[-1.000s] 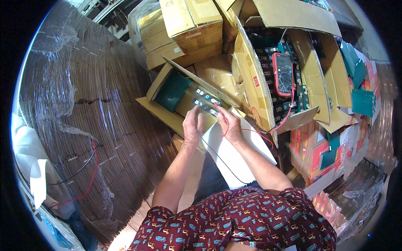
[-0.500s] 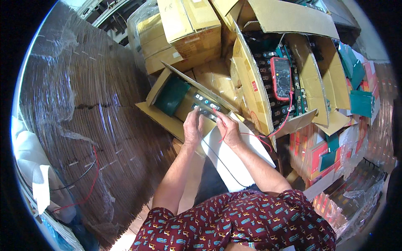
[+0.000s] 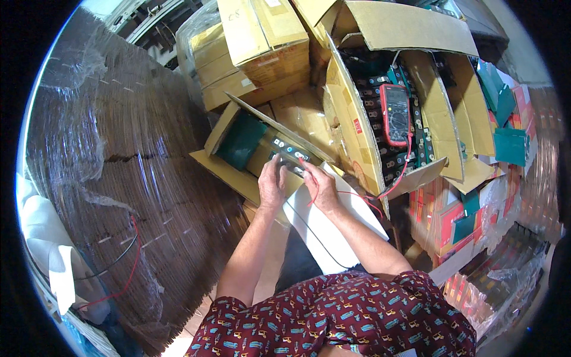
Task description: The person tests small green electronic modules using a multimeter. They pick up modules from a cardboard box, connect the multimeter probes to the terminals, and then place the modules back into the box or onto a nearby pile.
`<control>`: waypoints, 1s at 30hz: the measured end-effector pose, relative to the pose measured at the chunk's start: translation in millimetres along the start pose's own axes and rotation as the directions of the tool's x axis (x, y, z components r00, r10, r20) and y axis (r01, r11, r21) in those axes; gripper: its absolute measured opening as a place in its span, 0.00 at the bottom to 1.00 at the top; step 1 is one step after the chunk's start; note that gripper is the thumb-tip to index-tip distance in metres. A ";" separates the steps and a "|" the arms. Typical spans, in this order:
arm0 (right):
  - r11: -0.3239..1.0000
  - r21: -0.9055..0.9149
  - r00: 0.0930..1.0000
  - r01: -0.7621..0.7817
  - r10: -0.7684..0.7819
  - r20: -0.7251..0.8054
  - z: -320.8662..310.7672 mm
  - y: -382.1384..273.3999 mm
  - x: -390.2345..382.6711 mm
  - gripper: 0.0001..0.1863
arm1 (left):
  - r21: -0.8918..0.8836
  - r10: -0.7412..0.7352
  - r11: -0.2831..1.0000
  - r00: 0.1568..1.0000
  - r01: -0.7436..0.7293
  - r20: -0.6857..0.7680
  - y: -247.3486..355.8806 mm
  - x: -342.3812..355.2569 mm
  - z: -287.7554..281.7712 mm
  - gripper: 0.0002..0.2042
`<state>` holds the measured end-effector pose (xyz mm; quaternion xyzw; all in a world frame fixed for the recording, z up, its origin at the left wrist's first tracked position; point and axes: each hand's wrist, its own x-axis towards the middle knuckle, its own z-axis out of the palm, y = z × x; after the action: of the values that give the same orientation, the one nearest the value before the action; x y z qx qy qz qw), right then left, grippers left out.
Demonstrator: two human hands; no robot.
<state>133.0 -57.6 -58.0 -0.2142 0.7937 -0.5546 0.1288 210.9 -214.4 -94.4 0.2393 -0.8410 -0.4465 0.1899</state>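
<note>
My right hand (image 3: 322,189) is pinched around a red test probe (image 3: 301,160), its tip at a row of dark modules with bright metal terminals (image 3: 289,149). My left hand (image 3: 272,187) is closed beside the same row; a black test lead (image 3: 315,235) runs from under it, and the slim probe in its fingers is mostly hidden. The modules lie in an open cardboard box (image 3: 208,160), next to a dark green sheet (image 3: 241,143). A red-framed multimeter (image 3: 395,115) rests in the larger carton, joined to the red lead (image 3: 406,169).
A large open carton (image 3: 357,119) at the right holds more terminal modules. Closed cartons (image 3: 270,53) stand behind. A tall stack of flat brown sheets (image 3: 119,178) fills the left. White board (image 3: 339,232) lies under my right forearm. Red printed boxes (image 3: 443,217) are stacked at far right.
The whole view has shifted slightly. Both hands stay at the row of terminals with only small finger movement; the red lead by my right hand hangs a little differently.
</note>
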 end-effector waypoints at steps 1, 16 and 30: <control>1.000 0.004 1.000 -0.011 0.011 -0.001 -0.9 -0.6 0.0 0.16 | 0.016 0.026 1.000 1.000 -0.026 -0.009 2.2 0.9 0.6 0.17; 0.958 0.149 0.969 -0.245 0.235 0.081 4.4 9.2 -9.3 0.18 | 0.068 -0.030 0.997 0.998 0.027 0.050 16.4 8.6 -7.9 0.19; 0.999 -0.022 0.999 -0.034 0.033 -0.034 5.8 3.5 -6.2 0.18 | -0.091 0.011 0.996 1.000 -0.008 0.023 -14.4 1.9 -2.1 0.18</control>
<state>140.3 -58.3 -63.6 -0.1932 0.8054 -0.5468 0.1224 213.9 -223.9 -105.2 0.2211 -0.8230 -0.4864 0.1927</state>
